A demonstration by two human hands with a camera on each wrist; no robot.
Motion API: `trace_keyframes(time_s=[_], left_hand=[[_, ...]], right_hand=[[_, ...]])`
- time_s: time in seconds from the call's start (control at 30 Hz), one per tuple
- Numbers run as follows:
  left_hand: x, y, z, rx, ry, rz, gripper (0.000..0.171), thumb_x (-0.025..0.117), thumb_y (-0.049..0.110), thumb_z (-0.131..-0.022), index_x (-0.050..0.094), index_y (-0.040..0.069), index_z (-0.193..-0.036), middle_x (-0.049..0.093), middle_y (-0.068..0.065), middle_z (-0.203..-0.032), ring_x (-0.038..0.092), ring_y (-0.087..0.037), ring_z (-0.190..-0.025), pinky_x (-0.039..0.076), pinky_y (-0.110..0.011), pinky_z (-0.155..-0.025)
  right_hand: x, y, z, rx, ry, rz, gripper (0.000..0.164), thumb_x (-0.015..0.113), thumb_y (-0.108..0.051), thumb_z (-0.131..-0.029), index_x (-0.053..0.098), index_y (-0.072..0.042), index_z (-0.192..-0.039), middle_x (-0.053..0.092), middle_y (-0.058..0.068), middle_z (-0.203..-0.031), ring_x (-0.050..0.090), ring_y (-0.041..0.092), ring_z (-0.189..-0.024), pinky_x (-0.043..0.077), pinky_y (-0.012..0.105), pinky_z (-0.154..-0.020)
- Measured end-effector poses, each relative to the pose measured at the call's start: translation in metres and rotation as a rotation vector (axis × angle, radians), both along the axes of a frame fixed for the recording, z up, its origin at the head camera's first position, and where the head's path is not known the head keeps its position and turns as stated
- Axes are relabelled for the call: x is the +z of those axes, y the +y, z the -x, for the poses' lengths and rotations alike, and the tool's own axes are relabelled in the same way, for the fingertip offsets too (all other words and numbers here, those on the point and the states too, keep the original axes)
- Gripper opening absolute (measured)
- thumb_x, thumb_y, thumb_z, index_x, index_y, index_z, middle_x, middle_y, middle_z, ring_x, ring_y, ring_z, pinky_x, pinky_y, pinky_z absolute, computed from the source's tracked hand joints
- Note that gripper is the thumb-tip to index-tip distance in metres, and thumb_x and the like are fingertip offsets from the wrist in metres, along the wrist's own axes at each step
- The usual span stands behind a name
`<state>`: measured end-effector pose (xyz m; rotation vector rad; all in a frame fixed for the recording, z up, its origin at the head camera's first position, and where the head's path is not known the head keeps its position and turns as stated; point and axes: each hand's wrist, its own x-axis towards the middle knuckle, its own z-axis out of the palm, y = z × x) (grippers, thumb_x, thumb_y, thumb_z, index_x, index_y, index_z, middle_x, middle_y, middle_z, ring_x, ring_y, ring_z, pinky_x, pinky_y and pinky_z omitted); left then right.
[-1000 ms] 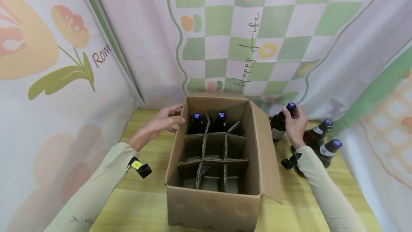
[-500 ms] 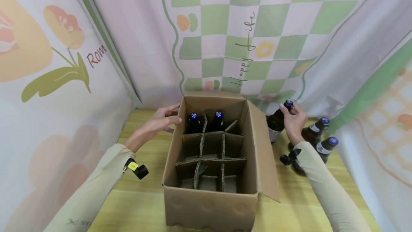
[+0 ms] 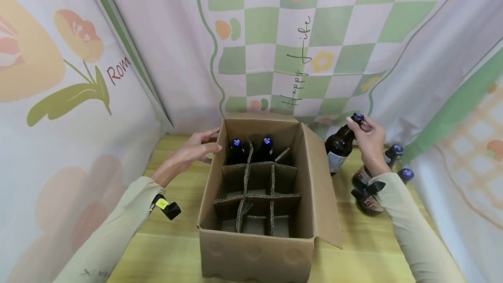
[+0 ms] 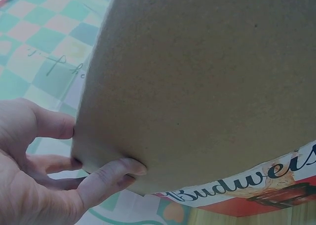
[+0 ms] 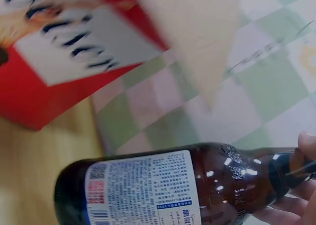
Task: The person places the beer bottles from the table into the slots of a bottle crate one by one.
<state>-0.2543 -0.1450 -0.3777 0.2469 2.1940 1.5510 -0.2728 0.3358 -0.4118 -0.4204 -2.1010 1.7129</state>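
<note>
Gripping a brown bottle [image 3: 338,148] by the neck with the right hand [image 3: 370,141], closing thumb and fingers [image 5: 282,205] round it just below the blue cap. Tilting it, pointing its base down-left beside the box's open right flap [image 3: 329,204]; not telling from these views if touching the table [image 3: 165,248]. Extending right forearm from lower right, angling it forward and inward. Laying the left hand [image 3: 194,147] against the far-left corner of the cardboard box [image 3: 255,254], spreading its digits, bending them only slightly, touching without grasping. Reaching left forearm in from lower left, also slanting inward. Seeing two capped bottles [image 3: 266,148] in the far row, occupying left and middle compartments. Spotting two other bottles [image 3: 369,204] near the right wrist, partly hiding behind it
</note>
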Motion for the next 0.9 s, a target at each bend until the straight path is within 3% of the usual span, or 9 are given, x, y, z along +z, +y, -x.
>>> trace_keyframes(time_s=[0.17,0.23,0.53,0.73,0.9], left_hand=[[0.001,-0.001,0.000,-0.003,0.005,0.008,0.081,0.063,0.012,-0.099,0.020,0.014,-0.168,0.019,-0.025,-0.171,0.054,-0.043,-0.134,0.063,-0.039,-0.093],[0.001,-0.002,0.000,-0.003,0.011,0.013,0.082,0.063,0.012,-0.099,0.020,0.014,-0.168,0.020,-0.024,-0.171,0.053,-0.043,-0.135,0.062,-0.040,-0.094],[0.002,0.001,-0.001,-0.019,0.016,0.007,0.080,0.062,0.014,-0.100,0.020,0.013,-0.168,0.018,-0.024,-0.171,0.050,-0.044,-0.138,0.061,-0.043,-0.097],[0.003,0.000,0.000,-0.015,0.025,0.010,0.081,0.062,0.012,-0.100,0.019,0.011,-0.168,0.018,-0.023,-0.172,0.048,-0.045,-0.140,0.060,-0.046,-0.100],[0.002,0.001,0.000,-0.005,0.010,0.018,0.081,0.063,0.012,-0.099,0.020,0.012,-0.168,0.017,-0.025,-0.171,0.048,-0.044,-0.139,0.061,-0.044,-0.098]], right_hand=[[0.027,0.002,-0.010,0.122,0.038,0.228,0.064,0.082,-0.018,-0.092,0.056,-0.003,-0.149,0.074,-0.015,-0.087,0.069,0.001,-0.070,0.061,0.014,-0.066],[0.035,0.003,-0.013,0.148,0.042,0.241,0.064,0.083,-0.017,-0.091,0.057,-0.003,-0.148,0.074,-0.014,-0.089,0.070,0.002,-0.071,0.061,0.015,-0.067],[0.061,0.005,-0.027,0.124,0.056,0.057,0.057,0.084,-0.021,-0.090,0.064,-0.004,-0.141,0.076,-0.021,-0.084,0.073,-0.002,-0.077,0.060,0.012,-0.070],[0.069,0.000,-0.031,0.036,0.066,-0.200,0.039,0.079,-0.028,-0.095,0.071,-0.015,-0.131,0.070,-0.033,-0.081,0.069,-0.008,-0.077,0.055,0.008,-0.074],[0.075,-0.007,-0.032,-0.014,0.148,-0.278,0.032,0.079,-0.025,-0.095,0.074,-0.015,-0.126,0.069,-0.035,-0.082,0.069,-0.008,-0.077,0.053,0.007,-0.078]])
